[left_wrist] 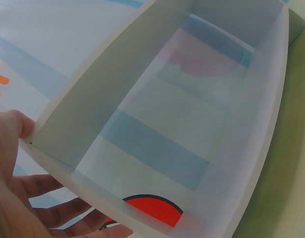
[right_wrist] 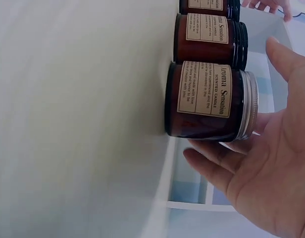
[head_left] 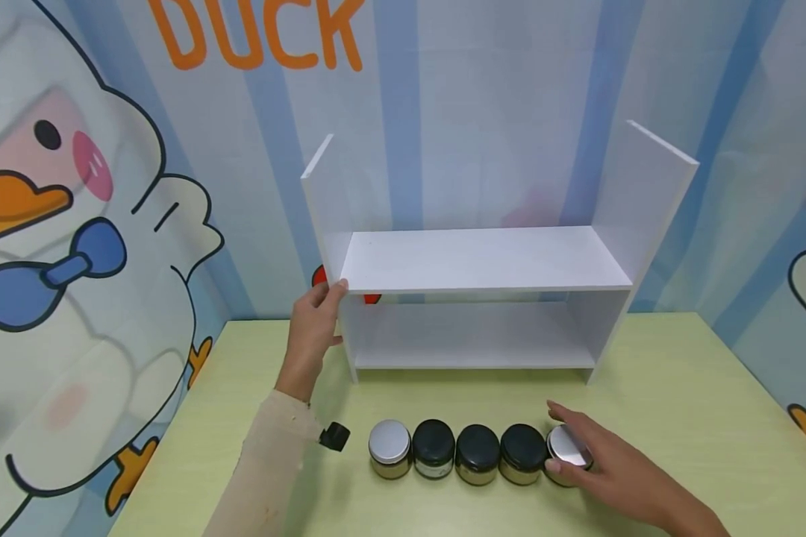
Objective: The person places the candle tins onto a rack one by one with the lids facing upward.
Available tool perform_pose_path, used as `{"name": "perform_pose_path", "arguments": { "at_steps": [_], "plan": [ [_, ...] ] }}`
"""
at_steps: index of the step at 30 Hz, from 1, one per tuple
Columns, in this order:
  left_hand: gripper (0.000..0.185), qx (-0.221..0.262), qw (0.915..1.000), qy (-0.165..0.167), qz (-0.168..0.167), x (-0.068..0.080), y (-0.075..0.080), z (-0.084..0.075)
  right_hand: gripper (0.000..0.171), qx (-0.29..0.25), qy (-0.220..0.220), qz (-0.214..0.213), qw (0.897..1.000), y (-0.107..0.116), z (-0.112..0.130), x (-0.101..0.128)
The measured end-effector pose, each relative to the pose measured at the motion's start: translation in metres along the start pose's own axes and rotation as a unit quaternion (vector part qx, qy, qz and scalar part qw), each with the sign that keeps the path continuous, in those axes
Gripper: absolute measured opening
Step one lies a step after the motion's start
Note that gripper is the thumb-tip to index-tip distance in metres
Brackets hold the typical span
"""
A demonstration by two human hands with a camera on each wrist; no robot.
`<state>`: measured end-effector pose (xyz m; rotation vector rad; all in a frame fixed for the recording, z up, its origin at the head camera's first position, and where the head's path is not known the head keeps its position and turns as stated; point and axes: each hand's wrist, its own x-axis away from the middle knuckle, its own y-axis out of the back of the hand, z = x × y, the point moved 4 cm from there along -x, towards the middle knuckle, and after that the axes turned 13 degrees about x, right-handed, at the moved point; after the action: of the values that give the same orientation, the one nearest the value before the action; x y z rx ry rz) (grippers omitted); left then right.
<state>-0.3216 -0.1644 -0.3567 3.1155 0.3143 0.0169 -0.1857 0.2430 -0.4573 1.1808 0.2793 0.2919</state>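
A white two-tier shelf unit (head_left: 473,261) stands on the table. My left hand (head_left: 314,328) grips its left side panel (left_wrist: 58,166), with the thumb at the middle board's corner and the fingers along the outer face. In front of the shelf is a row of scented candle jars: a silver-lidded jar (head_left: 389,447) at the left end, black-lidded jars (head_left: 478,451) between, and another silver-lidded candle jar (right_wrist: 207,101) at the right end. Around that last jar my right hand (head_left: 614,466) is spread. In the right wrist view, its thumb stands apart from the lid; finger contact behind is partly hidden.
The pale green table (head_left: 685,388) carries everything. Behind it hangs a striped blue backdrop (head_left: 483,112) with a cartoon duck (head_left: 74,313) at the left. A small black cube (head_left: 334,436) sits at the left sleeve, near the row of jars.
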Motion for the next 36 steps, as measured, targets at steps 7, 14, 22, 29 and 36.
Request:
{"name": "perform_pose_path", "arguments": {
  "at_steps": [7,14,22,29,36],
  "plan": [
    [0.07,0.005,0.9998,-0.011,0.014,-0.001,0.002,0.001,0.089,-0.056,-0.004,0.016,0.998,-0.006,-0.008,-0.002],
    [0.07,0.005,0.9998,-0.012,0.015,0.0,0.002,0.001,0.097,-0.111,0.019,-0.005,0.994,-0.009,-0.014,0.0],
    [0.069,0.009,0.9998,-0.011,0.016,0.0,0.002,0.0,0.092,-0.154,0.021,0.005,0.988,-0.009,-0.023,-0.002],
    [0.068,0.008,0.9997,-0.016,0.019,-0.001,0.001,0.0,0.079,-0.19,0.019,0.02,0.981,-0.011,-0.03,-0.001],
    [0.069,0.007,0.9998,-0.012,0.014,-0.002,0.002,0.001,0.063,-0.236,0.041,0.04,0.97,-0.012,-0.033,-0.003]
  ]
}}
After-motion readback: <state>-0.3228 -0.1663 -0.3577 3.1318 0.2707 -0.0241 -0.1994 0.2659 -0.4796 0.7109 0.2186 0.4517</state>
